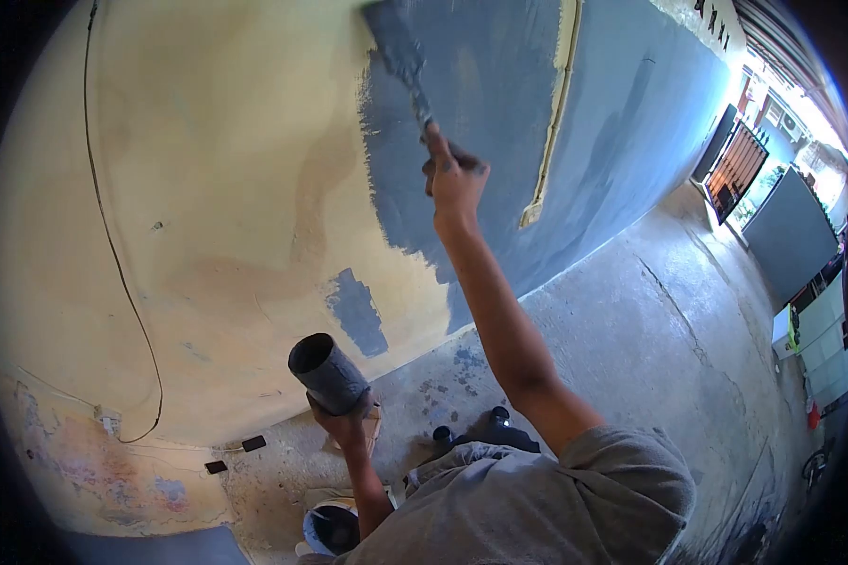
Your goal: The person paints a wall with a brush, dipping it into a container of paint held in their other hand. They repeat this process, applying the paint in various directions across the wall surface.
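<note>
My right hand is raised high and wrapped round the handle of a paintbrush caked in grey paint. The brush's bristles are at the left edge of the grey-painted area on the wall, over the cream surface. Low and to the left, my left hand grips a dark, paint-smeared can. Its round mouth tilts toward the wall, and what lies inside is too dark to make out. A separate grey patch shows on the wall just above the can.
A bucket stands on the concrete floor beside my left forearm. A black cable hangs down the wall at left to a socket. A cream-coloured pipe runs down the painted part. Far right stands a gate.
</note>
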`<state>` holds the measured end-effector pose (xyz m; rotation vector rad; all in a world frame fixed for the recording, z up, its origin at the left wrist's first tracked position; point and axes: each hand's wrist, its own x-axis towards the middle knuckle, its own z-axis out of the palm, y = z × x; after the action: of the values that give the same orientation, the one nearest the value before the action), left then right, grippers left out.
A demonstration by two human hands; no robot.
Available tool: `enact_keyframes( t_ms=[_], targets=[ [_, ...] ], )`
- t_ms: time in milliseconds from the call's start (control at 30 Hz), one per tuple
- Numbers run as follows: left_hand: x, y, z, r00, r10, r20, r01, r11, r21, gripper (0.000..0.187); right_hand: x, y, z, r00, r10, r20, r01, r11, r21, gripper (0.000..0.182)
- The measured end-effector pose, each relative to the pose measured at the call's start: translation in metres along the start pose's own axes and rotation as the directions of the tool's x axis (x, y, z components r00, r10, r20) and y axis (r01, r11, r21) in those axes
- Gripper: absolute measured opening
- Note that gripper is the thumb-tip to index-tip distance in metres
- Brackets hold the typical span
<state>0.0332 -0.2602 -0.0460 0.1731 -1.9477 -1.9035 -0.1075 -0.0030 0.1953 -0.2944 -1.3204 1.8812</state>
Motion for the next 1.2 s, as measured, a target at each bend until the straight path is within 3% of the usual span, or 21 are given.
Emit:
enact_keyframes(
  t_ms=[100,133,167,233,300,400,467,533,567,633,733,767,833,900,933,967,1000,1067,1167,1200],
  targets=[
    [-0.007,-0.002,0.002,0.999,-0.045,-0.016,0.045,0.999,-0.019,0.094,-0.019,0.079,-0.024,0.999,0.043,-0.006,-0.044,0.980,-0.196,0.034],
    [-0.009,-0.008,0.000,0.999,-0.043,-0.018,0.043,0.999,-0.020,0.094,-0.025,0.142,-0.050,0.994,-0.084,0.068,0.101,0.946,-0.310,0.035],
    [-0.011,-0.017,-0.003,0.999,-0.023,-0.043,0.024,1.000,0.012,0.098,-0.056,0.156,-0.069,0.998,0.037,0.050,-0.022,0.962,-0.272,0.034],
    [-0.010,-0.019,-0.004,0.997,-0.001,-0.076,0.004,0.999,0.043,0.102,-0.108,0.187,-0.110,0.909,0.415,-0.039,-0.406,0.861,-0.307,0.032],
    [-0.013,-0.007,-0.006,1.000,-0.023,-0.016,0.022,1.000,0.000,0.106,-0.150,0.193,-0.139,0.855,0.509,-0.098,-0.507,0.782,-0.364,0.028],
    [-0.012,-0.003,-0.003,0.996,-0.090,-0.010,0.090,0.994,-0.060,0.104,-0.144,0.203,-0.135,0.862,0.492,-0.120,-0.502,0.798,-0.334,0.027],
    [-0.006,-0.016,-0.003,0.997,-0.068,-0.042,0.067,0.997,-0.026,0.102,-0.097,0.177,-0.101,0.936,0.353,-0.019,-0.339,0.880,-0.333,0.028],
    [-0.003,-0.014,-0.003,0.997,-0.040,-0.070,0.041,0.999,0.012,0.100,-0.060,0.119,-0.055,0.956,0.292,-0.010,-0.291,0.947,-0.137,0.032],
    [-0.001,-0.005,0.000,0.998,-0.035,-0.048,0.034,0.999,-0.012,0.099,-0.040,0.108,-0.043,0.991,0.113,0.068,-0.098,0.977,-0.188,0.031],
    [0.000,-0.001,0.008,0.999,-0.038,-0.030,0.037,0.998,-0.043,0.098,-0.034,0.030,-0.012,0.992,0.115,0.061,-0.117,0.993,0.028,0.031],
    [0.001,0.005,0.010,0.998,-0.033,-0.048,0.034,0.999,0.019,0.100,-0.021,0.008,-0.001,0.990,0.040,0.136,-0.043,0.999,0.019,0.042],
    [-0.003,0.011,0.012,0.997,-0.045,-0.064,0.044,0.999,-0.024,0.100,-0.021,0.019,-0.003,0.990,0.041,0.137,-0.044,0.999,0.022,0.042],
    [-0.009,0.017,0.016,0.995,-0.055,-0.083,0.050,0.996,-0.069,0.099,-0.024,0.078,-0.017,0.993,-0.040,0.109,0.063,0.974,-0.216,0.028],
    [-0.012,0.016,0.014,0.992,-0.074,-0.105,0.071,0.997,-0.033,0.100,-0.052,0.170,-0.059,0.911,-0.337,0.238,0.410,0.800,-0.437,0.027],
    [-0.012,0.009,0.010,0.991,-0.072,-0.112,0.068,0.997,-0.036,0.100,-0.078,0.198,-0.080,0.895,-0.377,0.238,0.443,0.698,-0.562,0.028],
    [-0.010,-0.002,0.004,0.995,-0.059,-0.081,0.057,0.998,-0.022,0.102,-0.107,0.232,-0.103,0.979,-0.145,0.142,0.195,0.865,-0.463,0.031],
    [-0.010,-0.009,0.000,0.998,-0.048,-0.050,0.048,0.999,-0.008,0.104,-0.132,0.251,-0.130,0.975,0.222,0.017,-0.177,0.819,-0.545,0.034],
    [-0.012,-0.003,-0.004,0.995,-0.073,-0.073,0.073,0.997,0.006,0.103,-0.165,0.256,-0.161,0.923,0.378,-0.067,-0.352,0.765,-0.539,0.037],
    [-0.007,-0.001,-0.010,0.991,-0.081,-0.105,0.083,0.997,0.012,0.101,-0.150,0.238,-0.151,0.962,0.273,-0.020,-0.235,0.787,-0.570,0.038],
    [-0.006,-0.002,-0.013,0.991,-0.069,-0.118,0.070,0.998,0.002,0.100,-0.129,0.216,-0.131,0.967,0.254,0.036,-0.214,0.877,-0.431,0.037]
  ],
)
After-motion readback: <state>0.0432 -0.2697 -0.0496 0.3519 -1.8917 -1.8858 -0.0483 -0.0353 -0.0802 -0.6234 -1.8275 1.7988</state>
